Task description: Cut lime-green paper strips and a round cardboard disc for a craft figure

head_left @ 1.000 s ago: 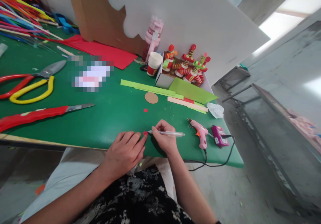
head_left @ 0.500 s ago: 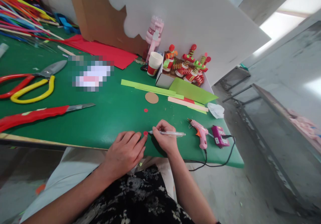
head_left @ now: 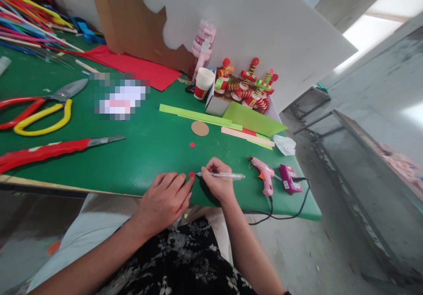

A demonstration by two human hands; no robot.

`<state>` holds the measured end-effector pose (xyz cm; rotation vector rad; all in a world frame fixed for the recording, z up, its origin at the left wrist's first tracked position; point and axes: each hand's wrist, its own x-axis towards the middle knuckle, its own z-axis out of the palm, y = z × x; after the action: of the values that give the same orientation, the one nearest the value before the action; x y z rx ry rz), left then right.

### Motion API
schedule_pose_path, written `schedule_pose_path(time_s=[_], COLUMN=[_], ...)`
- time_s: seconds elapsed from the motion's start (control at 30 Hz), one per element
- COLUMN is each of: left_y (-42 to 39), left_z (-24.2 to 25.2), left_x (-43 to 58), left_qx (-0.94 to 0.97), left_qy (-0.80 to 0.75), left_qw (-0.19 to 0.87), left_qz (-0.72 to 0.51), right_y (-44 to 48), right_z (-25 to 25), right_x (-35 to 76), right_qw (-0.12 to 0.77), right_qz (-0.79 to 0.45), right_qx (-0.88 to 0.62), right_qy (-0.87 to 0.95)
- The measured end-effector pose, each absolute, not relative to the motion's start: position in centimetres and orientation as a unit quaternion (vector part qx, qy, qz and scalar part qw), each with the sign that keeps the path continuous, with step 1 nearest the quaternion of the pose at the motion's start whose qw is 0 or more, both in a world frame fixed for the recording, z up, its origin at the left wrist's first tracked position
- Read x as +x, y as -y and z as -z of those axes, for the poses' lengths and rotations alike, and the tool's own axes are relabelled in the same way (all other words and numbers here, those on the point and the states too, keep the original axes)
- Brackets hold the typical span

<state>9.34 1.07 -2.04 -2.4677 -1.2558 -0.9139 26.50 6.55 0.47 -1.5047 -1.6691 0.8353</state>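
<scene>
My right hand [head_left: 218,179] grips a clear pen [head_left: 228,176] near its tip, which points left at a small red paper circle [head_left: 192,175] on the green table. With its fingers stretched out, my left hand [head_left: 168,197] lies flat on the tabletop, a fingertip at the edge of that circle. Whether ink marks are on the paper is too small to tell. Farther back lie a second small red circle [head_left: 192,145] and a brown cardboard disc [head_left: 200,128].
A pink glue gun [head_left: 265,175] and purple plug box [head_left: 290,179] with a cord lie right. Green paper strips [head_left: 198,115], paper cups [head_left: 203,83] and a box of cup figures [head_left: 243,83] stand behind. Scissors [head_left: 49,108] and a red-handled knife [head_left: 59,149] lie left.
Almost nothing differs. The pen's rear end has shifted very slightly to the right; both hands keep their places.
</scene>
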Motion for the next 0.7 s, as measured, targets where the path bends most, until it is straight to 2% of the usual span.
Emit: schedule_pose_path(time_s=[0.7], left_y=[-1.05], left_z=[2.00], left_x=[9.34], left_qx=[-0.840], left_qy=[0.431], left_qw=[0.116], left_qz=[0.308], right_y=[-6.46], right_z=[-0.56], right_x=[26.63], right_qw=[0.360], right_qz=[-0.331], right_qx=[-0.579], right_qy=[0.653])
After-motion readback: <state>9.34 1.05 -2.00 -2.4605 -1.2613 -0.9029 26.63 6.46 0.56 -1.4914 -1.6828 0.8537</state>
